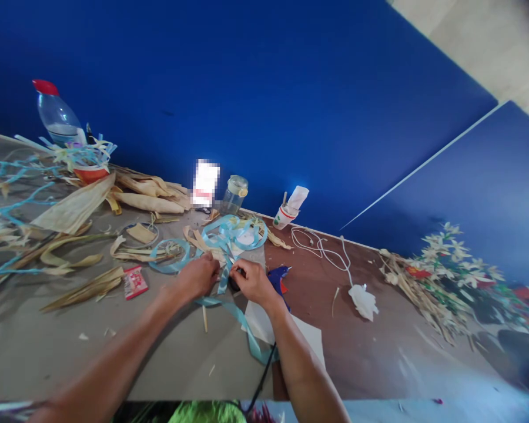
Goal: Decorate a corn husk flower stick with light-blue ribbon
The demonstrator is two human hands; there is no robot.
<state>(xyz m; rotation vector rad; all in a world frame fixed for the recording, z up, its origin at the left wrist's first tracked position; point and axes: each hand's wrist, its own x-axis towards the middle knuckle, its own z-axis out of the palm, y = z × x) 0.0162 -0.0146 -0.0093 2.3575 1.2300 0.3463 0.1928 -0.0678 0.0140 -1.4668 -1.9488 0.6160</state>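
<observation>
A long light-blue ribbon [251,338] lies in loops and strips at the middle of the table. My left hand [201,274] is closed, its fingertips pinching at the ribbon. Close by on the right, my right hand [252,282] is shut on a pair of scissors [232,261]; a silvery blade shows beside the ribbon, while most of the dark handles are hidden by my fingers. Just beyond both hands are more ribbon loops [223,222]. Right of my right hand lies a blue glue gun [278,276], partly hidden, with white paper [309,338] below it.
Dried corn husks [152,202] and a red packet [134,282] lie left. At the back stand a bottle [57,117], a jar [235,195] and a paper cup [284,216]. A white cable [321,251], white bundle [364,302] and artificial flowers [445,258] are right.
</observation>
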